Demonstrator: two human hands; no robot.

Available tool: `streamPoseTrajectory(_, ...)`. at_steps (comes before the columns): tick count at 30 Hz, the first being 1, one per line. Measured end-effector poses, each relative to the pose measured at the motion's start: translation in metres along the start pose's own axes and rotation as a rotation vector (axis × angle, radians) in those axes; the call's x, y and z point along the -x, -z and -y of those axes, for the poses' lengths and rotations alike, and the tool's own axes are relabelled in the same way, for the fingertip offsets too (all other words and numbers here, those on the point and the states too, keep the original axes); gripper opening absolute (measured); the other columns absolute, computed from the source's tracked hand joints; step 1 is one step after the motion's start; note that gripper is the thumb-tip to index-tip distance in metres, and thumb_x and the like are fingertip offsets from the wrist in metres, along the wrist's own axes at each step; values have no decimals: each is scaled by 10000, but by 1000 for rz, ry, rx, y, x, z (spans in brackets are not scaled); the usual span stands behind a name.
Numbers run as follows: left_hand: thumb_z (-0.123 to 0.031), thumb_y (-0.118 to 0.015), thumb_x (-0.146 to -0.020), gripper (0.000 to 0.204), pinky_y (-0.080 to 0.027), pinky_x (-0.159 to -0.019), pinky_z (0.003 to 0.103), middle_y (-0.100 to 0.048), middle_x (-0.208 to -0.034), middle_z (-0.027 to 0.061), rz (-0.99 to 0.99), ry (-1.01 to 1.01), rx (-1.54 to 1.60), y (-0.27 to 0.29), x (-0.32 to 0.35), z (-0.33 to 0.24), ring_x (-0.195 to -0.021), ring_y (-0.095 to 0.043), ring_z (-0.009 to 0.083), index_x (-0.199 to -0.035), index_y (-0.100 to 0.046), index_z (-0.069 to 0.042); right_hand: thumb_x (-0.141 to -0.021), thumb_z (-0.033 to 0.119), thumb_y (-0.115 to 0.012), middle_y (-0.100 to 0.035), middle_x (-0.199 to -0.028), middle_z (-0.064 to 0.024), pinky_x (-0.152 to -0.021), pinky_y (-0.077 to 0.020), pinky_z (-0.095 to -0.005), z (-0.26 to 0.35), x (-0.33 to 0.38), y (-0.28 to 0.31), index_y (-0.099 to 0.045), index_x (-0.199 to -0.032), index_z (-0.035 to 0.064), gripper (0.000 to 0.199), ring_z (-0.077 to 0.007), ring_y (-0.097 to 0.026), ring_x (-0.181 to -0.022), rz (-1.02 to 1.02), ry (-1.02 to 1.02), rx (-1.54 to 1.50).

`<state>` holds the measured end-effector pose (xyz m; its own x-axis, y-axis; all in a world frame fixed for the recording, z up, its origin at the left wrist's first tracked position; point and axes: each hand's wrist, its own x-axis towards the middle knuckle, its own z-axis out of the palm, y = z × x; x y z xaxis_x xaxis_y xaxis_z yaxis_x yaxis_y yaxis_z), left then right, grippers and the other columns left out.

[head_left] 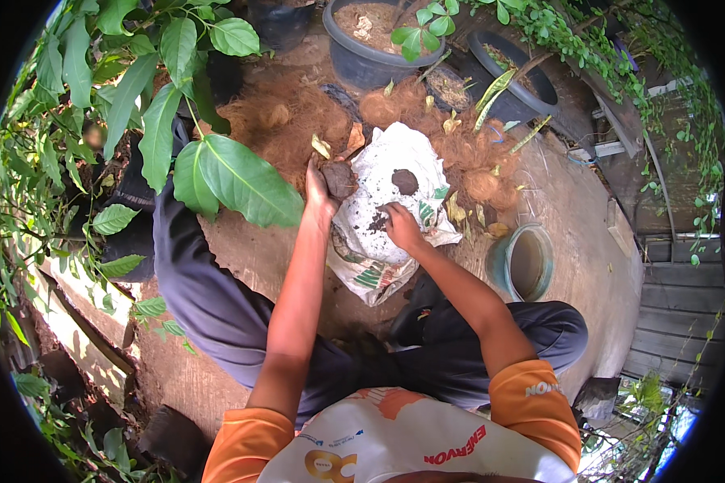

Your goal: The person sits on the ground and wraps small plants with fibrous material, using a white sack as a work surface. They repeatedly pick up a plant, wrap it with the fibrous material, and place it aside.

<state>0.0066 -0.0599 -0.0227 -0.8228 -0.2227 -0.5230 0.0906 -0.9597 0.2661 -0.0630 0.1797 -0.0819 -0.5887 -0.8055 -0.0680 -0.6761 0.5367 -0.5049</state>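
On the white sack [395, 205] ahead, the right hand [400, 225] pinches dark soil [379, 221] (fingers closed), while the left hand [321, 193] grips a soil clump [339, 179] just left, near grey pots [370, 48].

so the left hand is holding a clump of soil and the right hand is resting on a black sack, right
Not quite. The head view shows the sack under the right hand is white, not black. The rest holds: the left hand is holding a clump of soil.

Grey pot [368, 60] with soil behind; teal bucket [528, 262] right; coconut fibre pile [282, 121]; leafy plant [217, 173] left.
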Motion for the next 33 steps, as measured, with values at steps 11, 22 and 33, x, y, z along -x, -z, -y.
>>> streamPoseTrajectory(11, -580, -274, -953, 593, -446, -786, 473, -619, -981, 104, -44, 18, -38, -3, 1, 1, -870, -577, 315, -1029, -579, -78, -783, 126, -654, -483, -1176, -275, -963, -433, -470, 22, 5, -54, -454, -1300, -57, 583, -430, -487, -1115, -84, -336, -46)
streamPoseTrajectory(22, -590, -313, -944, 601, -472, -735, 449, -627, -946, 102, -16, 40, -31, -2, 1, 4, -822, -596, 313, -1028, -599, -68, -842, 169, -635, -565, -1064, -112, -845, -490, -434, 41, 1, -49, -690, -968, 83, 162, -309, -548, -1035, -123, -351, 79)
streamPoseTrajectory(33, -645, -349, -930, 637, -496, -714, 458, -625, -961, 129, 257, 86, -28, -8, 10, 7, -852, -610, 335, -993, -588, -57, -812, 85, -617, -597, -1002, -163, -805, -495, -453, 35, 21, -40, -655, -876, 21, 98, -375, -590, -928, -162, -63, 55)
